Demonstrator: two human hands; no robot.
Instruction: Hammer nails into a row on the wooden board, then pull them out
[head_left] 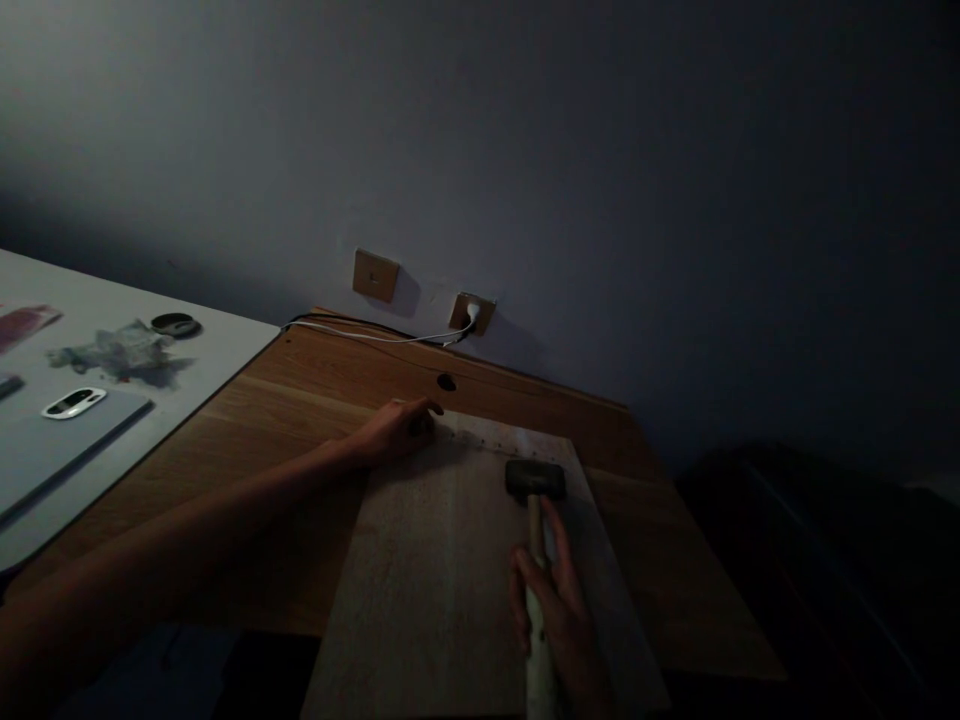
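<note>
A black-headed mallet (pixel 535 480) with a pale handle is in my right hand (pixel 562 610), whose fingers wrap round the handle. Its head is over the far right part of a light wooden board (pixel 420 570). My left hand (pixel 397 432) is at the board's far left corner, fingers curled and the index finger reaching over the board. Whatever those fingers hold, if anything, is too dark to make out. Along the board's far edge runs a row of small dark dots (pixel 484 443).
Beneath the board is a brown wooden table (pixel 300 385) with a round hole (pixel 446 382). A white table (pixel 217 345) at left bears a grey scale (pixel 67 450), crumpled plastic (pixel 127 350) and a round dark lid (pixel 175 325). Cables (pixel 360 333) run to a wall socket (pixel 472 314).
</note>
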